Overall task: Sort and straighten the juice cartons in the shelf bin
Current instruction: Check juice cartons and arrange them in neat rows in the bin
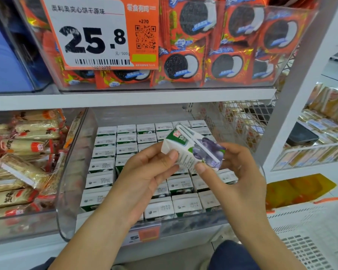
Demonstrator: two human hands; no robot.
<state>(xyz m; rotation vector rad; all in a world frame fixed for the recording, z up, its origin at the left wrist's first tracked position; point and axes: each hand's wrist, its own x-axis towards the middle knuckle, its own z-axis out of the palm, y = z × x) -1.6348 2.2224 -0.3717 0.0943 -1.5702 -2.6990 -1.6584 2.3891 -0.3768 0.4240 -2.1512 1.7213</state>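
Note:
A small juice carton [193,148], white and green with a purple fruit picture and a straw taped on its side, is lifted above the bin and tilted. My left hand [144,172] pinches its left end between thumb and fingers. My right hand [236,168] grips its right end, thumb on the near face. Below, a clear plastic shelf bin [70,182] is filled with several upright cartons [180,206] in neat rows, tops showing printed dates. My hands and wrists hide the middle rows.
Wrapped rice-cracker packs [21,162] fill the bin to the left. Cookie packs [222,41] and a 25.8 price sign [94,34] sit on the shelf above. A white and orange basket [310,230] stands at the lower right, beside another shelf unit [320,143].

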